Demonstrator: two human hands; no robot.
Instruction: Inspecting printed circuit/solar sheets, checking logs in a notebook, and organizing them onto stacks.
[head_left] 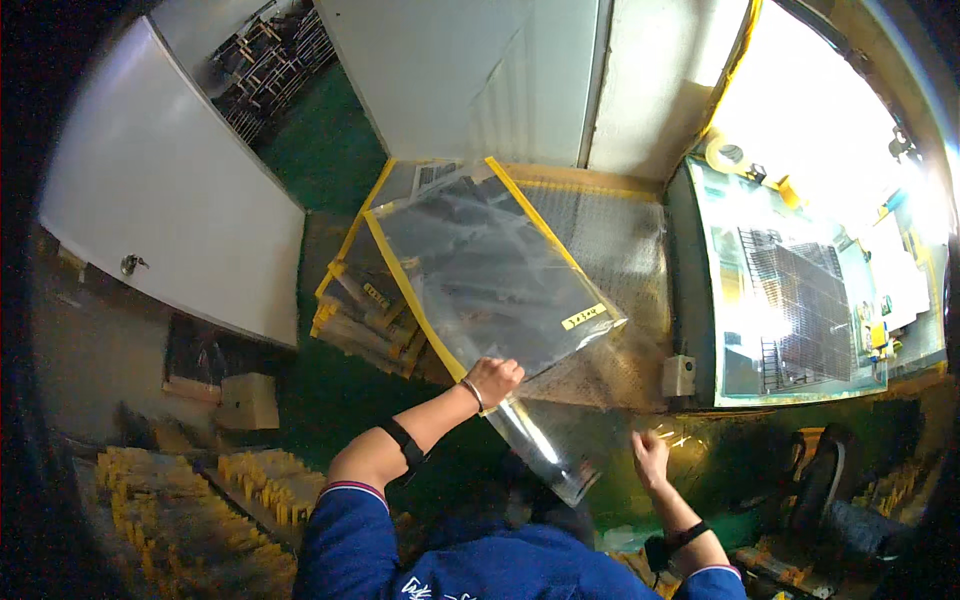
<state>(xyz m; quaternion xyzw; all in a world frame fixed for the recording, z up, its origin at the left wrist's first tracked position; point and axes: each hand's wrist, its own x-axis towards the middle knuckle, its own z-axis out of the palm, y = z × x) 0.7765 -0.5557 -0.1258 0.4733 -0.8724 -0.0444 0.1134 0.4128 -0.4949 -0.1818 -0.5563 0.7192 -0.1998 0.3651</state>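
Observation:
A large transparent plastic sheet [480, 270] with yellow tape along its two long edges lies slanted over a pile on a low bench. A small yellow label [584, 316] sits near its right corner. My left hand [495, 381] is closed on the sheet's near edge, beside the left tape strip. From there a shiny transparent flap [540, 440] hangs down in front of my body. My right hand [651, 458] is closed and raised to the right, apart from the left. Thin glints show beside it; what its fingers hold, if anything, I cannot make out.
More yellow-edged plastic sheets [370, 305] lie under the large one, on a bench covered with bubble wrap [625, 250]. At right stands a bright glass-topped table [735, 370] with a dark grid and tape rolls. Yellow-edged bundles [170, 510] fill the lower left. A white cabinet door [170, 190] stands left.

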